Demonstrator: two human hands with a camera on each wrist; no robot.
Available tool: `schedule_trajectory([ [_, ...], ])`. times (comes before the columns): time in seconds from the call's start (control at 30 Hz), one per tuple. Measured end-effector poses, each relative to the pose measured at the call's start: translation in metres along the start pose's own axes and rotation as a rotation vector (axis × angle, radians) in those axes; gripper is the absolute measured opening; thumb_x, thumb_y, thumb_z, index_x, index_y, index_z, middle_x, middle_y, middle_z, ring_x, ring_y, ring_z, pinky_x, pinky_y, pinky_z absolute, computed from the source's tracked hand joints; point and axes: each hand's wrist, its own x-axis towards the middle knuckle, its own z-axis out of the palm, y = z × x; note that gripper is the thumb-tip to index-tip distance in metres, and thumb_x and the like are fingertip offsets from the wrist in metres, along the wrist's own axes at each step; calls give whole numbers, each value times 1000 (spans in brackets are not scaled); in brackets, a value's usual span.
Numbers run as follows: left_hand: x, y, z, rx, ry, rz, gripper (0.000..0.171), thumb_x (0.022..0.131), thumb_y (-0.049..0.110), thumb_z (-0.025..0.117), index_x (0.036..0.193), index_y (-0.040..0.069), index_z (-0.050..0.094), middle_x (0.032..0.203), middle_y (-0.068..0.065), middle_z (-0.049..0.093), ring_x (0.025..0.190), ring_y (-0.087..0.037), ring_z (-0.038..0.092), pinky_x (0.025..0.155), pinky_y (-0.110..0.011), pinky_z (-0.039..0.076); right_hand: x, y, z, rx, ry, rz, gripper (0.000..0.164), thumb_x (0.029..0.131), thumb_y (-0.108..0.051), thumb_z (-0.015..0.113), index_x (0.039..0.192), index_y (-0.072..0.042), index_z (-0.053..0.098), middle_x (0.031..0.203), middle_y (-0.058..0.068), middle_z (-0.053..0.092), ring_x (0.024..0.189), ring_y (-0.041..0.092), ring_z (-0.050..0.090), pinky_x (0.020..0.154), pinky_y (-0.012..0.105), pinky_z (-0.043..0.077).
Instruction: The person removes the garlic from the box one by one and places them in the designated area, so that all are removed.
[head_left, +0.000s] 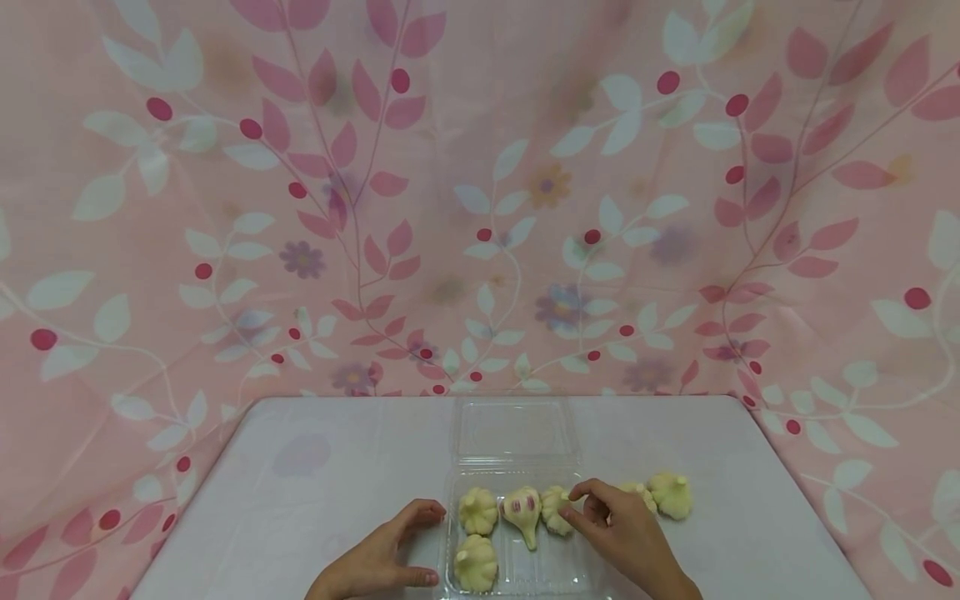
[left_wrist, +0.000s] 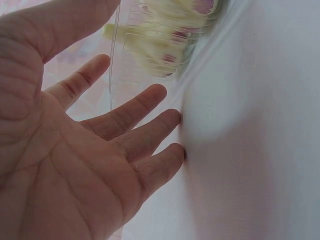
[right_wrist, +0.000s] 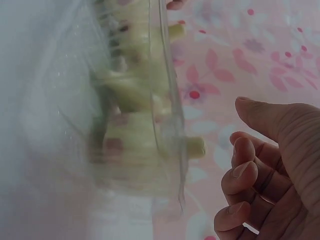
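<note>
Before me, a clear plastic clamshell box [head_left: 536,575] holds several garlic bulbs. Two stand along its left side, a back-left bulb [head_left: 478,511] and a front-left bulb [head_left: 476,563]. A middle bulb [head_left: 522,508] lies with its stem towards me and purple marks showing. My right hand [head_left: 626,533] hovers over the box's right edge beside the right-hand bulb [head_left: 553,510]; its fingers are loosely bent and hold nothing in the right wrist view. My left hand [head_left: 386,550] is at the box's left edge, fingers spread and palm bare in the left wrist view.
The box's clear lid [head_left: 517,429] lies folded back behind it. Right of the box are a garlic bulb [head_left: 672,496] and another bulb [head_left: 641,493] partly hidden by my right hand. A floral curtain [head_left: 480,200] hangs behind the pale table [head_left: 300,500].
</note>
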Motion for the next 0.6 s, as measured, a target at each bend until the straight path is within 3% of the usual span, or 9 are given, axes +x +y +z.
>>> schedule_trajectory([
  [0.27,0,0,0,13,3,8,71,85,30,79,141,15,40,140,-6,51,133,-32,45,110,-33,32,0,-7,11,49,-68,0,18,85,-33,77,91,-21,67,61,-19,45,52,-3,42,48,20,42],
  [0.6,0,-2,-1,17,4,2,72,84,31,80,141,13,40,140,-7,51,133,-29,45,110,-31,30,-2,-16,27,85,-109,-103,16,87,-34,75,94,-23,66,63,-21,45,52,-5,42,47,19,41],
])
